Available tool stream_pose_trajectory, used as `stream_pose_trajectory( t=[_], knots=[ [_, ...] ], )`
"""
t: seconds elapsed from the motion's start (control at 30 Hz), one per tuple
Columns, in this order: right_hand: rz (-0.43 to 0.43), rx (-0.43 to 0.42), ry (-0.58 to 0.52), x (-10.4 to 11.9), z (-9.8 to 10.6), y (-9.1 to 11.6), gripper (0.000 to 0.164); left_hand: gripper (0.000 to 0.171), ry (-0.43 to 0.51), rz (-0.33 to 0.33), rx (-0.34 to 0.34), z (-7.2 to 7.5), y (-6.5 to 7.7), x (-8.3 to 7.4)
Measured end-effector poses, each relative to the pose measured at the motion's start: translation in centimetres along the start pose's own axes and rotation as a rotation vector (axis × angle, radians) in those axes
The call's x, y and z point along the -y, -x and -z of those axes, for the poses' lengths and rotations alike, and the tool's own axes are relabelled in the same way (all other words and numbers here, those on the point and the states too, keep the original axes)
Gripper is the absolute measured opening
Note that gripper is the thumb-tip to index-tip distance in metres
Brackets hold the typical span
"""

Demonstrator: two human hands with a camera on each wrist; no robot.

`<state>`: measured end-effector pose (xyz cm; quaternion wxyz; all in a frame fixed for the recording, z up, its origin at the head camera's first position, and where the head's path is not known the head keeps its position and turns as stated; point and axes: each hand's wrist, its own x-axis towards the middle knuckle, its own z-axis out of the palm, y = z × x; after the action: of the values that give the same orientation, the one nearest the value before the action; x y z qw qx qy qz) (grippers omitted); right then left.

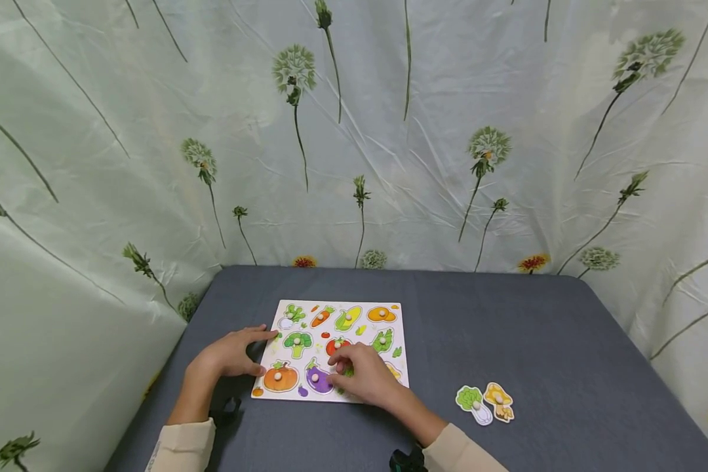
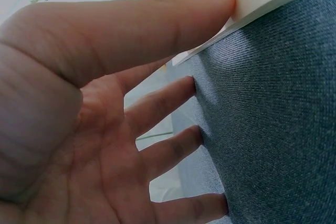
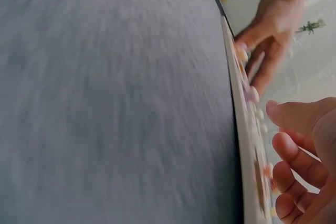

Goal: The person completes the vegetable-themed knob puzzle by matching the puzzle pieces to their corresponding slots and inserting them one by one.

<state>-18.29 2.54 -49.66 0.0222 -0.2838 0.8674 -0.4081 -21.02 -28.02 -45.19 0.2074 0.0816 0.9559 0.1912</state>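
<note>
A white knob puzzle board (image 1: pixel 362 306) with vegetable pieces lies on the dark table. My left hand (image 1: pixel 230 354) is at the board's left edge. In the left wrist view its thumb (image 2: pixel 210 3) rests on the board's border, and the other fingers reach down to the cloth, spread apart. Over the board's lower right part hovers my right hand (image 1: pixel 366 377), close to the eggplant piece (image 1: pixel 317 380). Its fingers are loosely bent, and the right wrist view shows a gap between thumb (image 3: pixel 294 115) and fingers with nothing in it. Part of the board is hidden below this hand.
Two loose pieces, a leafy bok choy (image 1: pixel 474 404) and a yellow mushroom (image 1: pixel 499 401), lie side by side on the table right of the board. A flower-printed curtain (image 1: pixel 413 164) hangs behind and beside the table (image 1: pixel 537 328).
</note>
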Motion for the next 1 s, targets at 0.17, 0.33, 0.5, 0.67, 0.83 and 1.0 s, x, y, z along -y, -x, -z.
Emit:
stream_pose_trajectory(
  t=[0.17,0.33,0.5,0.67,0.83,1.0],
  knots=[
    [0.000,-0.043,0.039,-0.7,1.8,0.9,0.015,0.085,0.002,0.001,0.002,0.1,0.2,-0.1],
    [0.000,-0.080,0.072,-1.5,3.6,1.8,0.013,0.085,0.004,0.016,0.012,0.1,0.1,-0.1],
    [-0.027,-0.105,0.079,-2.5,5.2,3.0,0.013,0.085,0.004,0.022,0.022,0.2,0.0,-0.3],
    [-0.078,-0.126,0.112,-3.5,6.9,4.5,0.014,0.084,0.002,0.015,0.019,0.2,0.0,-0.4],
    [-0.102,-0.147,0.150,-4.5,8.5,6.0,0.016,0.084,0.000,0.021,0.020,0.2,0.1,-0.4],
    [-0.117,-0.171,0.185,-5.2,10.2,7.5,0.018,0.085,0.003,0.029,0.023,0.2,0.1,-0.4]
  ],
)
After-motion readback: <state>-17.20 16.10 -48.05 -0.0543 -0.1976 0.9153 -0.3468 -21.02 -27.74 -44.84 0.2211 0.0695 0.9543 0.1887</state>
